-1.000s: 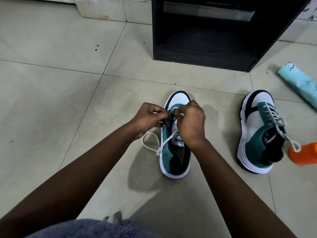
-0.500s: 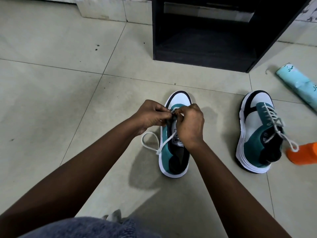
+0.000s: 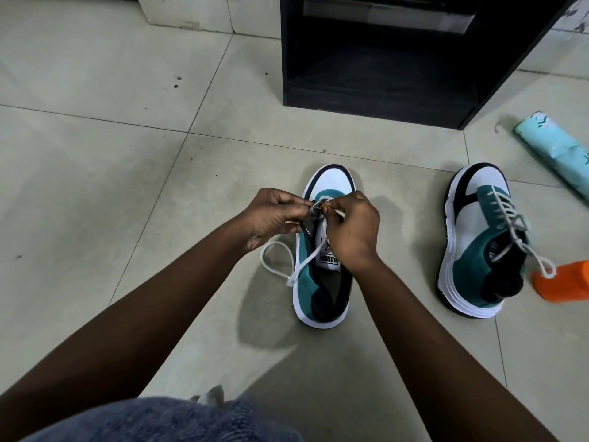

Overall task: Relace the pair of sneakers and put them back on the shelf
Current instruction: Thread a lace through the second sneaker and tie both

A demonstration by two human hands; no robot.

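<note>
Head view: white cord shoelace is being pinched by left hand and right hand, fingers clamped, over teal-white sneaker on tiled floor. Laced second sneaker is lying tilted rightward, well apart; black open shelf beyond.

A pale tiled floor, crossed by thin grout lines and marked with a few dark specks, carries everything. A black shelf unit stands on it at the far side, right of centre. Nearer, in the middle, a white, teal and black sneaker sits upright with its toe pointing far; a loose loop of white lace trails onto the tiles at its left. A second sneaker, fully laced, stands well apart to the right. Just beside its heel lies an orange object, and farther off at the right edge lies a light-blue rolled object.
</note>
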